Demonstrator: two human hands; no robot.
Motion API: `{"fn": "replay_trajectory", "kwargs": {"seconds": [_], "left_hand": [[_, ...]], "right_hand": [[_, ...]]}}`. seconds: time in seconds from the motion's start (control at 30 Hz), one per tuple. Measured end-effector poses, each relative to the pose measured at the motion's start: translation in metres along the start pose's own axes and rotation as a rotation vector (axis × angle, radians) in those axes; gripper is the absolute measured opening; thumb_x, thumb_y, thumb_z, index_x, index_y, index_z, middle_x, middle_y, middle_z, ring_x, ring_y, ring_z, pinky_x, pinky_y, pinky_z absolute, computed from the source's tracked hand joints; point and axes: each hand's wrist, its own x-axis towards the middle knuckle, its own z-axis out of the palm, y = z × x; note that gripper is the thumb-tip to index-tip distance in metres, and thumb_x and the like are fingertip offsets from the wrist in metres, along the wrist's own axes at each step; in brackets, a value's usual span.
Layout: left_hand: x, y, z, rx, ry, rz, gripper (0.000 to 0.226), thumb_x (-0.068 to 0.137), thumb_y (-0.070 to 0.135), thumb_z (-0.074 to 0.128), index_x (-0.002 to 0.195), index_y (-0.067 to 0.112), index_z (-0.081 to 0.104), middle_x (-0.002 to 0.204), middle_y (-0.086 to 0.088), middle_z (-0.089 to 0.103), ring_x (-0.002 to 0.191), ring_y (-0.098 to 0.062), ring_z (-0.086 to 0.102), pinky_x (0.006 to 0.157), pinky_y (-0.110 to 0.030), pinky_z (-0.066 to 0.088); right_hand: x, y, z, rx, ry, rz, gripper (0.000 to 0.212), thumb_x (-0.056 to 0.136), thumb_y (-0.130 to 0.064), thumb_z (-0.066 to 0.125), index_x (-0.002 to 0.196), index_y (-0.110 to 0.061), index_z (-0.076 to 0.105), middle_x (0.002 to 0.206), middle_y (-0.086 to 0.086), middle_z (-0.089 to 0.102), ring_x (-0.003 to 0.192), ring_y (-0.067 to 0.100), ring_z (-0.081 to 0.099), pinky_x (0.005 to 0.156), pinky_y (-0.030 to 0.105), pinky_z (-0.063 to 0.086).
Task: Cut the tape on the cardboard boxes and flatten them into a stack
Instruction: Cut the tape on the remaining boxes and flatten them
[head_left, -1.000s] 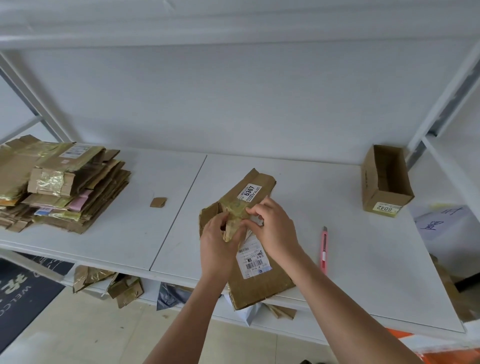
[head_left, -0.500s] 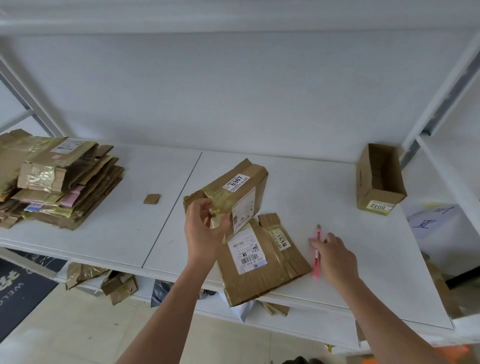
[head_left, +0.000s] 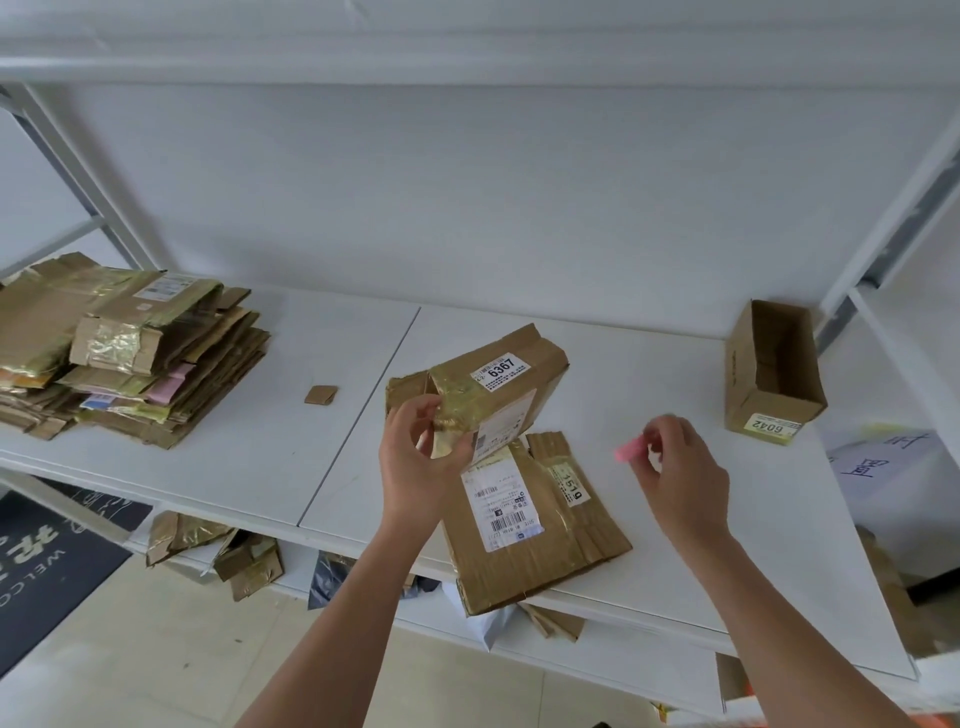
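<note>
Foreground, floor level: crumpled cardboard scraps (head_left: 213, 551) on a lower shelf under the surface (head_left: 260, 457), beside a dark mat.

Left hand (head_left: 415, 462): raised above the surface's near edge, fingers and thumb curled round the taped end of the box labelled 6367 (head_left: 493, 389), held tilted in the air.

Right hand (head_left: 680, 478): lifted clear of the surface, fingertips pinching a pink utility knife (head_left: 631, 451), blurred; blade out or in, cannot tell.

Beneath the held box: flattened box labelled 1519 (head_left: 530, 519), lying flat, its near corner overhanging the front edge.

Handling, as judged: thin corrugated board, light and fairly stiff but easily crushed; glossy yellowish tape likely slick under the fingers. Best gripped by the cardboard edges at one end, thumb away from the seam, leaving the taped run open to the blade.

Mid-surface: small cardboard offcut (head_left: 321, 395), lying alone, well apart from everything else.

Far left: stack of flattened boxes (head_left: 130, 353), untidy, many wrapped in the same tape.

Far right: open box labelled 6042 (head_left: 769, 374), on its side near the shelving upright, not yet flattened.

Change from half a second ago: knife then flat on the surface with the right hand just reaching it; now picked up and carried toward the held box. A second ago: both hands on the cardboard, knife untouched.
</note>
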Motion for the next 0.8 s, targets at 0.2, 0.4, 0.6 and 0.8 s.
{"fn": "replay_trajectory", "kwargs": {"seconds": [0.2,0.4,0.6,0.8], "left_hand": [[0.009,0.014,0.001,0.069,-0.106,0.085,0.051,0.073,0.002,0.081,0.114,0.025,0.063,0.111,0.002,0.063,0.101,-0.009,0.062,0.090,-0.023,0.053],[-0.001,0.004,0.006,0.141,-0.199,0.110,0.054,0.068,0.004,0.085,0.108,0.034,0.063,0.107,0.006,0.063,0.098,-0.010,0.063,0.091,-0.025,0.053],[0.001,-0.005,0.000,0.206,-0.228,0.026,0.049,0.066,0.013,0.089,0.107,0.019,0.064,0.102,0.009,0.066,0.098,-0.009,0.063,0.090,-0.026,0.053],[0.005,-0.008,-0.009,0.241,-0.273,0.006,0.034,0.067,0.013,0.088,0.091,0.018,0.065,0.087,0.009,0.071,0.082,-0.006,0.065,0.077,-0.027,0.056]], "right_hand": [[0.042,-0.094,-0.034,0.665,0.256,-0.138,0.009,0.087,0.005,0.060,0.090,0.000,0.053,0.073,0.005,0.055,0.056,0.015,0.052,0.048,0.018,0.042],[0.034,-0.140,-0.020,1.099,-0.186,-0.050,0.011,0.094,-0.014,0.060,0.099,-0.006,0.065,0.087,-0.005,0.067,0.072,0.012,0.063,0.059,0.022,0.052],[0.020,-0.137,-0.005,1.183,-0.268,0.200,0.005,0.091,0.000,0.063,0.090,-0.003,0.059,0.083,0.000,0.068,0.073,0.013,0.064,0.060,0.025,0.052],[0.024,-0.135,-0.003,1.065,-0.263,0.080,0.015,0.086,0.006,0.063,0.077,0.000,0.053,0.073,-0.001,0.059,0.063,0.006,0.053,0.053,0.017,0.043]]}}
